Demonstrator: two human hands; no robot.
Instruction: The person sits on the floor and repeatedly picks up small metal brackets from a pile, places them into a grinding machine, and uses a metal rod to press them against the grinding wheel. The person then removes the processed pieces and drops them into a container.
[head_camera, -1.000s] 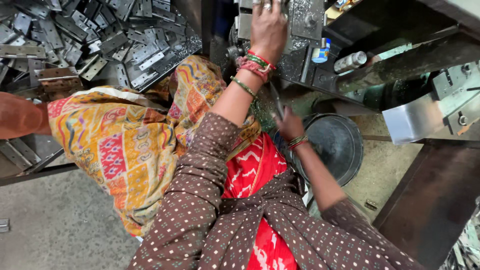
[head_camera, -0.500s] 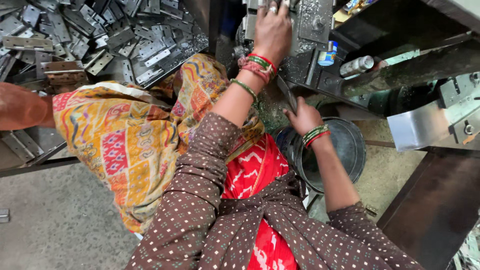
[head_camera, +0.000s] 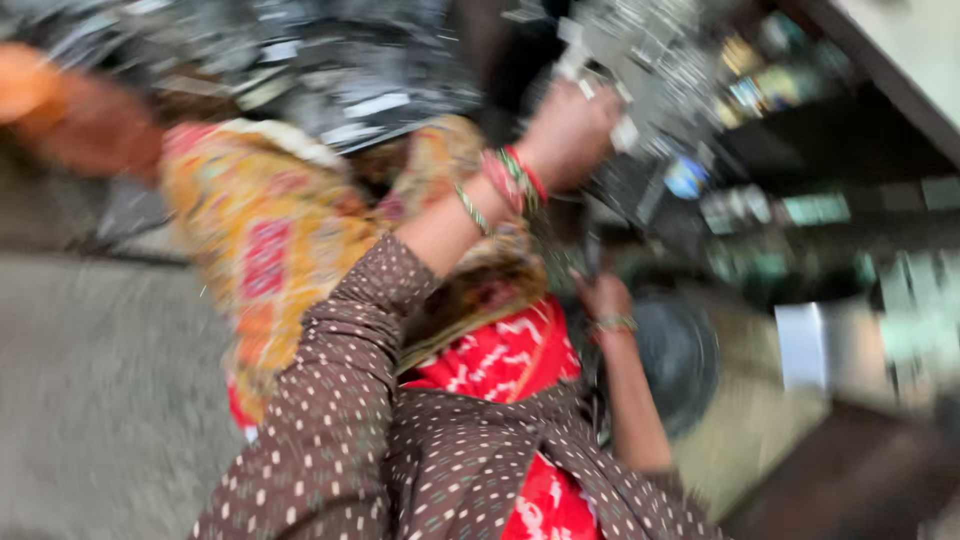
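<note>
I see the view has swung and blurred since half a second ago. My left hand (head_camera: 565, 130) still reaches up onto the grey metal press bed (head_camera: 650, 95), fingers curled on a small flat steel plate (head_camera: 622, 130). My right hand (head_camera: 603, 297) has pulled back from the round dark metal pan (head_camera: 680, 355); I cannot tell its grip.

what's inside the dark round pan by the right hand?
Nothing discernible: the dark round pan looks like a blurred dark hollow. The right hand and forearm cover its left edge.
</note>
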